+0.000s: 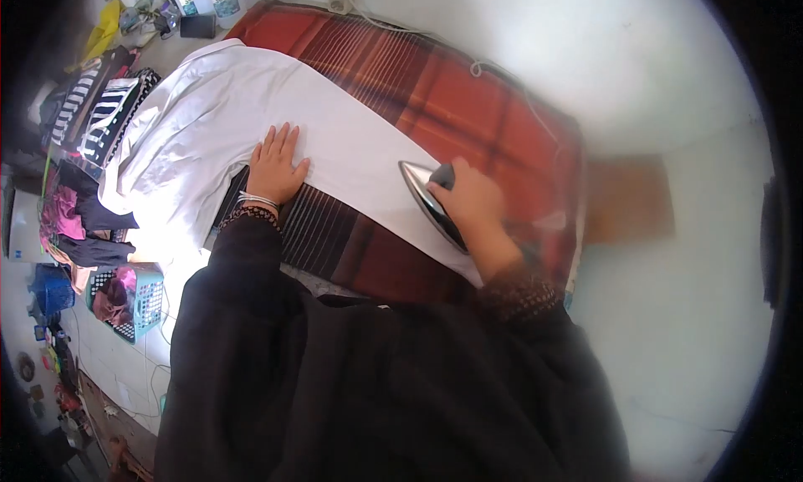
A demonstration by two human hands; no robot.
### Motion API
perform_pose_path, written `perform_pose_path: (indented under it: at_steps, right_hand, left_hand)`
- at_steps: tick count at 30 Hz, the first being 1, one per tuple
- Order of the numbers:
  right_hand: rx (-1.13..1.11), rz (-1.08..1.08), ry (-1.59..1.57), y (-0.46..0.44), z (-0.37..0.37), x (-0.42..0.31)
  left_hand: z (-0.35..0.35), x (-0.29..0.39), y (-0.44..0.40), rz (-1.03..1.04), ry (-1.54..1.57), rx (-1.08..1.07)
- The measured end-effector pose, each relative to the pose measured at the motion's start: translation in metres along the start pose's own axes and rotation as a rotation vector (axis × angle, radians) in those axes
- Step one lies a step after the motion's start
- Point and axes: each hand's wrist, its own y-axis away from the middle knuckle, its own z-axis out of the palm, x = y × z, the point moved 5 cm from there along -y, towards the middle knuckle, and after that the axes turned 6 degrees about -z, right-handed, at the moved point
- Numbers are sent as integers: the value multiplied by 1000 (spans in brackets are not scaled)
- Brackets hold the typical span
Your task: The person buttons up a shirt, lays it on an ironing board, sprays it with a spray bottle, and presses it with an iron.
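Observation:
White trousers or a similar long white garment (343, 139) lie spread across a red and dark plaid blanket (468, 106). My left hand (278, 166) rests flat on the white cloth near its middle, fingers spread. In my right hand (475, 199) is a clothes iron (428, 199), its metal soleplate edge showing and its tip toward the upper left. The iron sits over the narrower right part of the garment; its handle is mostly covered by my fingers. Whether the soleplate presses fully on the cloth I cannot tell.
Folded striped clothes (107, 110) are stacked at the left, beside dark and pink garments (71, 202). A teal basket (149, 302) holding cloth stands on the floor. Plastic bottles (224, 1) stand at the upper left. A white cord (401, 26) runs along the blanket's far edge by the wall.

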Motion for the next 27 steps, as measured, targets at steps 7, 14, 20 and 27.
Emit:
perform_pose_path:
  at_steps: [7, 14, 20, 27]
  right_hand:
    - [-116, 32, 1, -4, 1, 3]
    - [67, 69, -357, 21, -71, 39]
    - [424, 244, -9, 66, -161, 131]
    - [229, 120, -58, 37, -110, 77]
  left_hand:
    - [2, -1, -1, -3, -6, 12]
    - [9, -6, -2, -19, -44, -35]
    - [5, -2, -3, -18, -47, -54]
    - [5, -1, -2, 39, -75, -3]
